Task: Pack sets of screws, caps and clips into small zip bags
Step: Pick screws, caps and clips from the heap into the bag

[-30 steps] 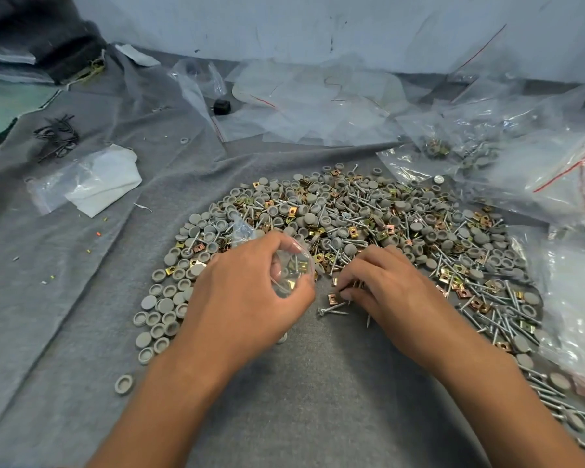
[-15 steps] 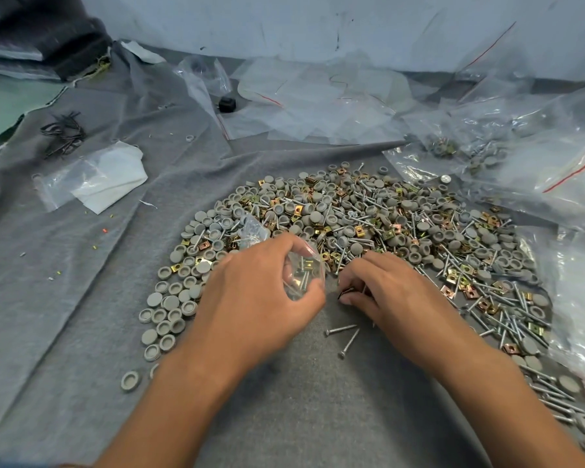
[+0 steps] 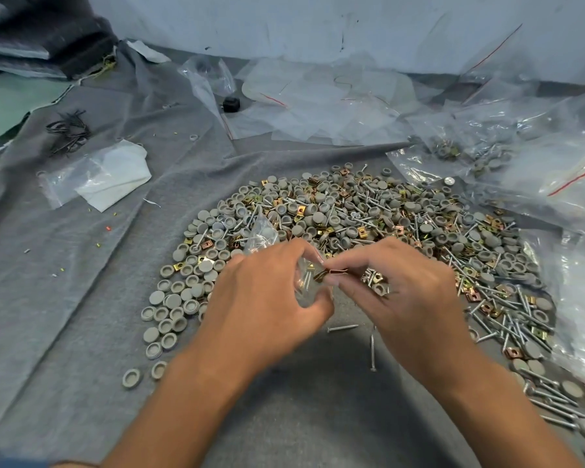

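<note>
A broad heap of grey round caps, silver screws and brass clips (image 3: pixel 352 211) covers the grey cloth (image 3: pixel 81 298). My left hand (image 3: pixel 264 298) grips a small clear zip bag (image 3: pixel 304 282) with some screws inside; the bag's tail sticks up behind the fingers. My right hand (image 3: pixel 406 292) pinches brass clips (image 3: pixel 321 274) at the bag's mouth, with more small parts cupped under its fingers. Two loose screws (image 3: pixel 372 349) lie on the cloth just below both hands.
Empty clear zip bags (image 3: pixel 318 103) are strewn at the back. Filled bags (image 3: pixel 470 153) and large plastic bags (image 3: pixel 571 184) crowd the right side. A bag with white paper (image 3: pixel 98 177) and black wire clips (image 3: pixel 68 130) lie at left. A small black cap (image 3: pixel 231 104) sits at the back.
My right hand has lifted off the cloth with clips and moved left to the bag's mouth. My left hand has kept hold of the bag.
</note>
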Motion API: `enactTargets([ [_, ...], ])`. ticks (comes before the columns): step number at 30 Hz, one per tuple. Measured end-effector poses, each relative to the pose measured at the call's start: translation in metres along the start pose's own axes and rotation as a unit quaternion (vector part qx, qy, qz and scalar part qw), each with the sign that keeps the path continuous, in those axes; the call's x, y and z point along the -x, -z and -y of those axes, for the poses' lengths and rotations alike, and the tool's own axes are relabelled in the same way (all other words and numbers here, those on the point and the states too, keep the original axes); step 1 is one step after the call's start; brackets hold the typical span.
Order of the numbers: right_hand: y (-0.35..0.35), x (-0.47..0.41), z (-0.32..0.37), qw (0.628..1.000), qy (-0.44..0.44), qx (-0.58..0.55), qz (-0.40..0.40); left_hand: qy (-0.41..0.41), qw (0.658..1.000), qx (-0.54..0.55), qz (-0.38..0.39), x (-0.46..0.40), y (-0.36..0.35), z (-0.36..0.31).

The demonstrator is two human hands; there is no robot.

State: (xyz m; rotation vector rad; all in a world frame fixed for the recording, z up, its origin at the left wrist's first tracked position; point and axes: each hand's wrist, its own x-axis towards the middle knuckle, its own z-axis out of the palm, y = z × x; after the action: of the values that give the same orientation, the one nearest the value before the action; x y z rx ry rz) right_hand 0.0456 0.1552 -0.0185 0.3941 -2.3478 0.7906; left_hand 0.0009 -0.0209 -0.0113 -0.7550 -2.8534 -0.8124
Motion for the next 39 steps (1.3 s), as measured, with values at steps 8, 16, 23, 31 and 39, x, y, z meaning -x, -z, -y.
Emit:
enactTargets([
  [8, 0.0, -0.001, 0.0, 1.0, -0.018, 0.001, -0.008, -0.011, 1.0, 0.005, 0.004, 0.0, -0.001, -0.002],
  [16, 0.004, -0.002, -0.015, 0.994, -0.1, -0.036, 0.017, -0.005, 1.0, 0.006, -0.003, 0.0, -0.002, -0.001],
  [23, -0.003, 0.011, -0.04, 0.938, -0.179, 0.157, 0.252, -0.003, 1.0, 0.013, -0.003, 0.0, 0.0, -0.001],
  [31, -0.006, 0.014, -0.036, 0.943, -0.128, 0.189, 0.241, -0.006, 1.0, 0.008, -0.005, 0.001, -0.001, -0.001],
  [39, -0.001, 0.014, -0.041, 0.953, -0.161, 0.138, 0.214, -0.001, 1.0, 0.007, -0.002, 0.001, 0.0, -0.001],
])
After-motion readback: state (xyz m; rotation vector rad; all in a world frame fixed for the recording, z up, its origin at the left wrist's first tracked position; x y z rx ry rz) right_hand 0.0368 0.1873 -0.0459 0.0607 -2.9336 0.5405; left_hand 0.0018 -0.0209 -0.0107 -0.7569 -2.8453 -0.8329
